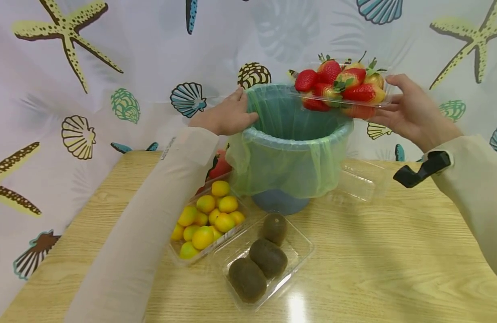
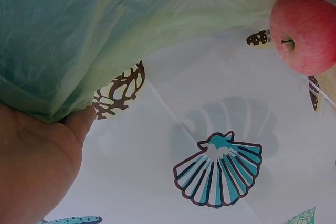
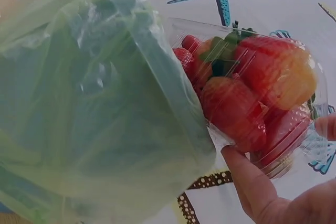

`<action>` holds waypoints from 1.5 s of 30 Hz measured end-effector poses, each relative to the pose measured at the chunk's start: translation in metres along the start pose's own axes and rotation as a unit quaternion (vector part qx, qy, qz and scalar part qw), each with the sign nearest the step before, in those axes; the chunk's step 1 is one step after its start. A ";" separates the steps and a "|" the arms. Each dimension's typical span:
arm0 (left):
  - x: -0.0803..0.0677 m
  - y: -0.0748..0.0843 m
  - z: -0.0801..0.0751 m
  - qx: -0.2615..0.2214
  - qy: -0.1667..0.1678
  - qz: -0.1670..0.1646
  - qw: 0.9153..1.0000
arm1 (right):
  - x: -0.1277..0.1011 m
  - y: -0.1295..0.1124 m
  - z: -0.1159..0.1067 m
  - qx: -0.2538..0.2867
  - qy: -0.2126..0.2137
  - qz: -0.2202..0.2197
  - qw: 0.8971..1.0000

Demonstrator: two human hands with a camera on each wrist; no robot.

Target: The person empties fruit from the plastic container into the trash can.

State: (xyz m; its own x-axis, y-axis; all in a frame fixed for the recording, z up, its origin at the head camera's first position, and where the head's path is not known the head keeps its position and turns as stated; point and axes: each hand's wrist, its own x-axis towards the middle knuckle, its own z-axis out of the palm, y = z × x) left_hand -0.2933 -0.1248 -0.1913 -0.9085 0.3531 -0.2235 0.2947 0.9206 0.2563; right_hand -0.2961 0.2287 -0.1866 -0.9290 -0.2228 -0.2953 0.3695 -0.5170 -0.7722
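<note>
Right hand grips a clear plastic tray of strawberries, fingers under the tray's base and thumb along its far edge. The tray is held in the air over the right side of the bin's opening, tilted slightly toward the bin. The right wrist view shows the same tray touching or nearly touching the bag-covered rim, with a fingertip beneath it.

Left hand rests on the bin's left rim, fingers extended over the green bag liner and pressing it; thumb on the outer side. In the left wrist view the palm lies against the liner; whether the fingers curl round the rim cannot be told from it.

The bin stands on a wooden table, near its back edge. The liner folds over the rim and hangs down the outside.

In front of the bin, left: a clear tray of small yellow-orange fruit. Just beside it, right: a clear tray with three kiwis. Right of the bin: an empty clear tray. Behind the left forearm, something red, partly hidden; the left wrist view shows a red apple.

Backdrop: a white curtain with shell and starfish prints.
</note>
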 end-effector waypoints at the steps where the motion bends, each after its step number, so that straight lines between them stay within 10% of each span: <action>1: 0.000 0.000 0.000 0.001 0.000 0.000 1.000 | 0.001 0.002 0.003 -0.004 -0.002 0.001 1.000; 15: 0.002 -0.001 0.000 0.008 0.005 -0.001 1.000 | 0.009 0.014 0.037 -0.105 -0.028 0.003 0.994; 27: 0.003 0.001 0.002 0.009 0.003 0.002 1.000 | 0.016 0.021 0.063 -0.309 -0.010 -0.029 0.951; 45: 0.001 0.000 0.000 -0.002 -0.001 0.013 1.000 | 0.023 0.038 0.067 -0.382 0.014 -0.128 0.915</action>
State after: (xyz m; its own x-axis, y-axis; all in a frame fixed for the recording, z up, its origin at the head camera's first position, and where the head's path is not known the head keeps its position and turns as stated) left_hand -0.2944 -0.1244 -0.1921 -0.9004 0.3764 -0.2182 0.3163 0.9107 0.2658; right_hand -0.3024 0.1486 -0.1847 -0.9875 -0.1476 -0.0552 0.0278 0.1814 -0.9830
